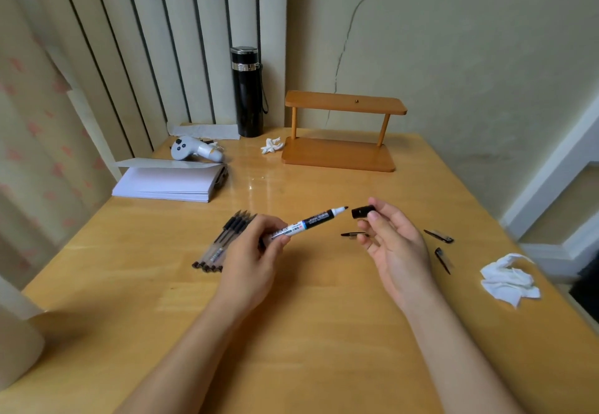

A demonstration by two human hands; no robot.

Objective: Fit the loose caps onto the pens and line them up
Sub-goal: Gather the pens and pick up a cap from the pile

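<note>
My left hand [256,251] grips a white and black marker [311,222] by its rear end, with the uncapped tip pointing right and up. My right hand [395,245] pinches the marker's black cap [363,212] between thumb and forefinger, its opening facing the tip with a small gap between them. Several clear gel pens [223,242] lie side by side on the wooden table [291,316], partly behind my left hand. Three loose black pen caps lie on the table: one [351,234] under my right fingers, two [439,236] [443,259] to the right of my hand.
A crumpled white tissue [509,279] lies near the right edge. At the back stand a small wooden shelf [343,131], a black flask [247,91], a white controller [196,149], a stack of paper [168,182] and a small paper scrap [271,145].
</note>
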